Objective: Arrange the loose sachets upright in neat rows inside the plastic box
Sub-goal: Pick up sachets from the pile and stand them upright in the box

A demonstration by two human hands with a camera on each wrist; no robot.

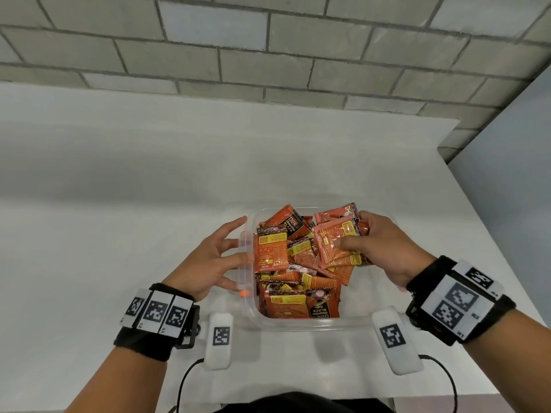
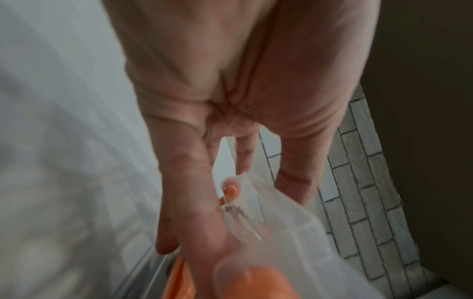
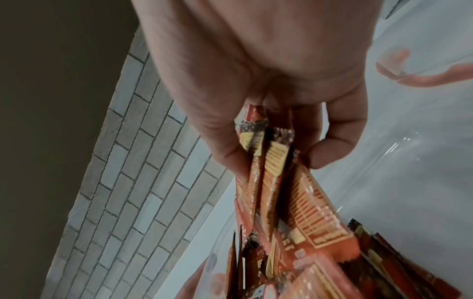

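while the right hand (image 1: 384, 248) pinches a fan of sachets (image 1: 337, 248) over the plastic box (image 1: 298, 323) on the counter (image 1: 119, 204), the left hand (image 1: 208, 260) rests spread fingers (image 1: 235, 242) against the box's left wall; lower sachets lie jumbled, partly hidden.

sachets (image 1: 298, 281): lower layers hidden | plastic box (image 2: 294, 232): blurred, cut by frame edge | right hand (image 1: 378, 248): fingertips hidden behind held sachets

Wall (image 1: 268, 40): grey brick, pale mortar lines, running along the far side behind the table. Table (image 1: 119, 174): white, matte top, reaching from the near edge to the wall; right edge slants away. Panel (image 1: 512, 162): plain grey-blue surface, right. Light: soft, even, faint shadows on the table top
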